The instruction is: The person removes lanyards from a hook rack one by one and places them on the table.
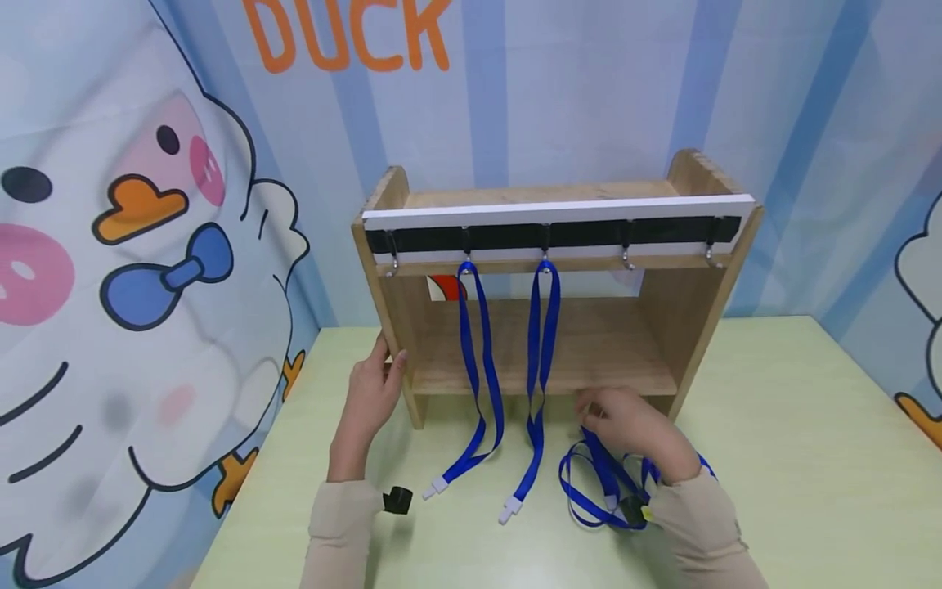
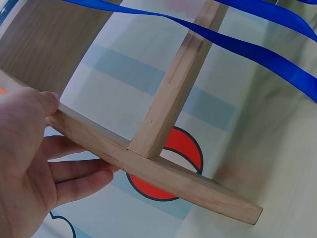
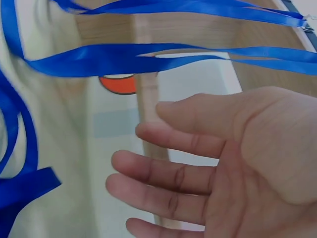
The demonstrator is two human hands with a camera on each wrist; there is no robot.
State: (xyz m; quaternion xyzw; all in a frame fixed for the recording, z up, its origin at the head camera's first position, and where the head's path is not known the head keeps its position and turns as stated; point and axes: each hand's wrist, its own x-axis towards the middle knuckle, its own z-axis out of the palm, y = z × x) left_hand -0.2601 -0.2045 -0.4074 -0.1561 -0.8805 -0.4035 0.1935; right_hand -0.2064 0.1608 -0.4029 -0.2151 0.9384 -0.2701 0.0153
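A small wooden shelf (image 1: 662,327) stands on the table. My left hand (image 1: 370,395) holds its left side panel (image 2: 89,130), thumb against the front edge and fingers on the outer side. Two blue lanyards hang from hooks on the front strip: one lanyard (image 1: 489,372) at the second hook, another lanyard (image 1: 536,384) at the middle hook. My right hand (image 1: 625,419) is in front of the lower board, fingers loosely bent with nothing between them in the right wrist view. Beneath it lies a heap of blue lanyards (image 1: 572,487), partly hidden by the hand and sleeve.
A bare hook (image 1: 393,263) is at the far left of the strip; two more hooks, including the far-right hook (image 1: 711,255), are bare. White clips (image 1: 509,510) end the hanging lanyards. A duck-printed cloth (image 1: 589,98) covers the wall behind the pale table (image 1: 795,458).
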